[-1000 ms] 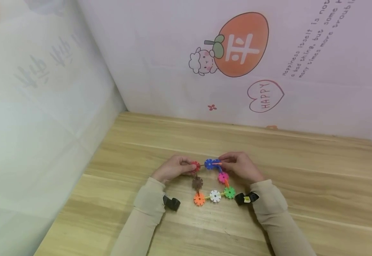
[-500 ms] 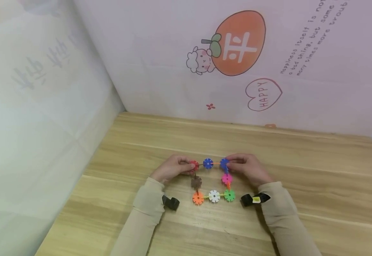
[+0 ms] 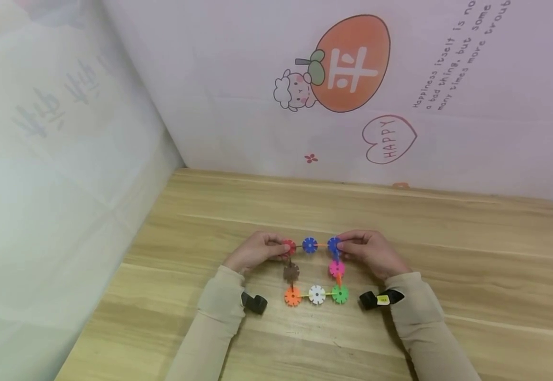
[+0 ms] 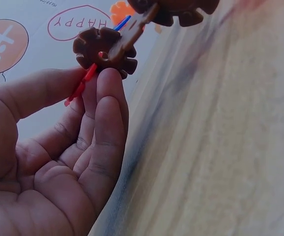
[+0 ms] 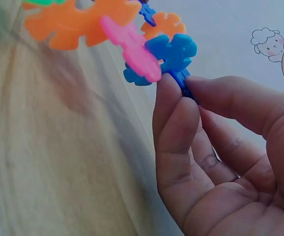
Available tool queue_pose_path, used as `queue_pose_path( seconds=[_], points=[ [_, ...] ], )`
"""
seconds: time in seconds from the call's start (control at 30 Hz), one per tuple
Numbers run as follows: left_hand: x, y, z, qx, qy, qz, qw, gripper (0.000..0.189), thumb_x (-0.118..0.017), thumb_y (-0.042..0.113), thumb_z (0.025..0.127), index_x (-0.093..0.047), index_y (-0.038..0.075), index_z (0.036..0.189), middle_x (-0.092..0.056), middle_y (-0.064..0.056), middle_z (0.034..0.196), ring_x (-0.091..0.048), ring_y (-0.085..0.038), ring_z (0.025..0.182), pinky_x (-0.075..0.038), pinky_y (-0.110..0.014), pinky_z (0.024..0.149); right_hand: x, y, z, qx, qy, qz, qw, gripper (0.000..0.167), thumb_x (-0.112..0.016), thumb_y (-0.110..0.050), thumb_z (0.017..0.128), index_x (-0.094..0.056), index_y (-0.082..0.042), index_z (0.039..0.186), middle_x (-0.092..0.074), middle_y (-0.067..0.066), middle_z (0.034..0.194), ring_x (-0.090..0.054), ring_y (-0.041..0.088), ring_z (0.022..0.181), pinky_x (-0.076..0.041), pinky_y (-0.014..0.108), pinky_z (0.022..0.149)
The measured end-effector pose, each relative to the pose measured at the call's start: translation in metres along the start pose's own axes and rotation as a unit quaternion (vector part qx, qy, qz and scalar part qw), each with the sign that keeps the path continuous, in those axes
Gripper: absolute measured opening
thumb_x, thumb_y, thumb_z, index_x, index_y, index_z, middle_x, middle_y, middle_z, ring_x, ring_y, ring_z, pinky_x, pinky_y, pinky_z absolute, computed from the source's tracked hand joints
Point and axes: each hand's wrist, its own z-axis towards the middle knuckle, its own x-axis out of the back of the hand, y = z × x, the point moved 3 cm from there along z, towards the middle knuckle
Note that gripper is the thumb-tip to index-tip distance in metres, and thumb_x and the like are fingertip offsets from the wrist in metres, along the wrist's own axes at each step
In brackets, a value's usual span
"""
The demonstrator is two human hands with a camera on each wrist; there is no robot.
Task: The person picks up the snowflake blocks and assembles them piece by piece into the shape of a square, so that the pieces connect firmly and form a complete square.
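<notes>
Notched plastic discs of several colours are slotted together into a roughly rectangular ring, some lying face-up, others edge-on as links. My left hand (image 3: 257, 251) pinches the red disc (image 3: 289, 246) at the ring's far left corner between thumb and fingers. At the far right corner, a blue disc (image 3: 334, 244) is pinched by my right hand (image 3: 369, 253). Between them sits another blue disc (image 3: 310, 245). A brown disc (image 3: 291, 271) forms the left side, a pink disc (image 3: 336, 269) the right. Along the near side run an orange disc (image 3: 292, 296), a white disc (image 3: 317, 295) and a green disc (image 3: 340, 293).
The ring is over a wood-grain table (image 3: 447, 275). A printed white cloth (image 3: 238, 95) stands behind it, and a pale cloth (image 3: 66, 185) rises along the left. Black straps with small housings are worn on both wrists.
My right hand has moved to the right with the corner blue disc, drawing it away from the other blue disc. The ring has spread from a bunched shape into a rectangle; my left hand stays nearly still.
</notes>
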Motion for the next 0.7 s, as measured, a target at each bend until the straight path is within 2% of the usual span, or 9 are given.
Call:
queue_pose_path(
  seconds=[0.23,0.5,0.7],
  points=[
    [-0.004,-0.0009,0.0004,-0.003,-0.006,0.001,1.0,0.022,-0.063,0.008,0.095,-0.066,-0.003,0.115,-0.072,-0.016,0.111,-0.071,-0.014,0.089,-0.059,-0.03,0.087,-0.0033,0.0009,-0.0023,0.004,-0.004,0.006,1.0,0.033,-0.071,-0.007,0.089,-0.063,0.009,0.117,-0.075,0.0,0.096,-0.07,0.012,0.086,-0.06,0.025,0.078],
    [-0.0066,-0.002,0.0037,-0.004,0.005,-0.012,0.9999,0.02,-0.065,0.006,0.093,-0.067,-0.004,0.11,-0.074,-0.017,0.104,-0.07,-0.012,0.081,-0.06,-0.03,0.084,-0.0049,0.0009,-0.0018,0.012,0.011,0.007,0.9999,0.03,-0.07,-0.002,0.089,-0.064,0.012,0.114,-0.075,0.0,0.094,-0.071,0.011,0.084,-0.06,0.025,0.078],
    [-0.0081,-0.0025,0.0053,0.0,0.008,-0.007,0.9999,0.019,-0.065,0.004,0.092,-0.067,-0.004,0.109,-0.074,-0.017,0.103,-0.07,-0.012,0.08,-0.06,-0.03,0.083,-0.006,0.0004,-0.0013,0.009,0.02,0.006,0.9997,0.028,-0.07,-0.001,0.088,-0.065,0.011,0.113,-0.075,0.0,0.094,-0.071,0.011,0.084,-0.06,0.026,0.079]
  ],
)
